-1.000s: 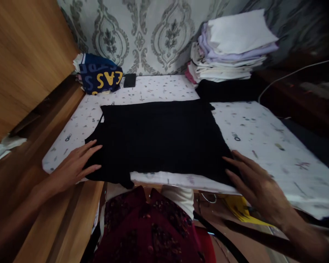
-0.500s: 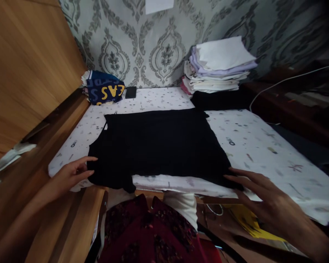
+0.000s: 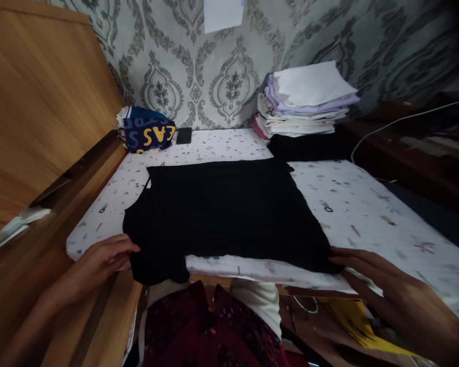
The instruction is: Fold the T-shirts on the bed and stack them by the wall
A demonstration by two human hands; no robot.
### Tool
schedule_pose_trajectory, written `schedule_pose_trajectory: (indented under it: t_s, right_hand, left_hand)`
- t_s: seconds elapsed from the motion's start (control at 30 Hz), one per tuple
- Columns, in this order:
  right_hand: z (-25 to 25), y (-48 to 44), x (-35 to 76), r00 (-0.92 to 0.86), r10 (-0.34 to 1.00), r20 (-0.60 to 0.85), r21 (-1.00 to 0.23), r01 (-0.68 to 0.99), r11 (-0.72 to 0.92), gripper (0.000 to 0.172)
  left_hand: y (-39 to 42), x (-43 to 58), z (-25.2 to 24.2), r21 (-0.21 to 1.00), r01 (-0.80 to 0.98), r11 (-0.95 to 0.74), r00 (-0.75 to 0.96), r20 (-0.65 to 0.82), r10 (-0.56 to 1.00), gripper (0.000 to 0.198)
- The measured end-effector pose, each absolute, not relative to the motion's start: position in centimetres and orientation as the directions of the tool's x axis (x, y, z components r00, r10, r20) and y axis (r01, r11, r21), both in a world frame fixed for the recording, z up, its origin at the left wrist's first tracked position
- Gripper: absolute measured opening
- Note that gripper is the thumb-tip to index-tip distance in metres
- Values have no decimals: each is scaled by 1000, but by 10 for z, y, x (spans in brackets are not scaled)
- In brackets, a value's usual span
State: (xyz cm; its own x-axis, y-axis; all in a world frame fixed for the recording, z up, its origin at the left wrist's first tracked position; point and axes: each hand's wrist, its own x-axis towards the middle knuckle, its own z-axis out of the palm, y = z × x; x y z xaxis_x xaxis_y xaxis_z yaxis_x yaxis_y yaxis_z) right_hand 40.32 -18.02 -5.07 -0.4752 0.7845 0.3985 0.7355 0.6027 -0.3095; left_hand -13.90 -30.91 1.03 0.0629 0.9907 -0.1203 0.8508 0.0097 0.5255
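Observation:
A black T-shirt (image 3: 229,209) lies spread sideways on the patterned white sheet. Its neck and sleeve end point left, its hem right. At the shoulder edge near me, my left hand (image 3: 112,253) pinches the cloth, with the fingers closed on it. My right hand (image 3: 386,283) has the near hem corner between thumb and fingers; the thumb is partly hidden. One sleeve hangs over the front edge of the sheet-covered surface (image 3: 229,265).
Folded light clothes (image 3: 306,102) are stacked at the back right, with a black folded cloth (image 3: 309,147) before them. A navy printed bundle (image 3: 149,133) and a dark phone-like slab (image 3: 184,135) sit at the back left. A wooden panel (image 3: 42,92) borders the left; a white cable (image 3: 405,120) runs on the right.
My left hand has closed on the shoulder edge, where its finger and thumb were apart before. The near sleeve has shifted slightly. The view has tilted up a little.

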Motion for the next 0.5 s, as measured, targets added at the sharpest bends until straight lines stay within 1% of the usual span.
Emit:
schedule_pose_trajectory:
  t_s: [0.07, 0.13, 0.2, 0.27, 0.33, 0.4, 0.43, 0.5]
  right_hand:
    - [-55, -180, 405, -438, 811, 388, -345, 747, 568, 21]
    - [-57, -177, 409, -406, 832, 379, -389, 746, 541, 19]
    - [-53, -171, 413, -380, 863, 332, -458, 735, 500, 20]
    - [-41, -156, 412, -350, 899, 262, -557, 706, 437, 23]
    - [-24, -134, 402, -299, 936, 187, -690, 638, 342, 29]
    - [-10, -106, 385, -199, 972, 124, -840, 500, 209, 37]
    - [-5, -92, 374, -144, 987, 69, -905, 407, 122, 41]
    - [-4, -68, 354, -49, 995, -88, -953, 293, -70, 43]
  left_hand:
    - [-309, -139, 8, 469, 883, -34, 84, -85, 993, 30]
    - [-308, -142, 9, 445, 894, -57, 100, -74, 992, 28]
    - [-301, -148, 13, 490, 870, -61, 109, -71, 991, 23]
    - [-286, -156, 20, 606, 794, -44, 101, -60, 993, 21]
    - [-261, -164, 25, 730, 683, 16, 6, -28, 1000, 24]
    - [-231, -169, 27, 822, 556, 119, -185, -17, 983, 31]
    - [-216, -170, 25, 853, 491, 176, -278, -37, 960, 35]
    - [-192, -170, 20, 886, 368, 282, -388, -129, 912, 42]
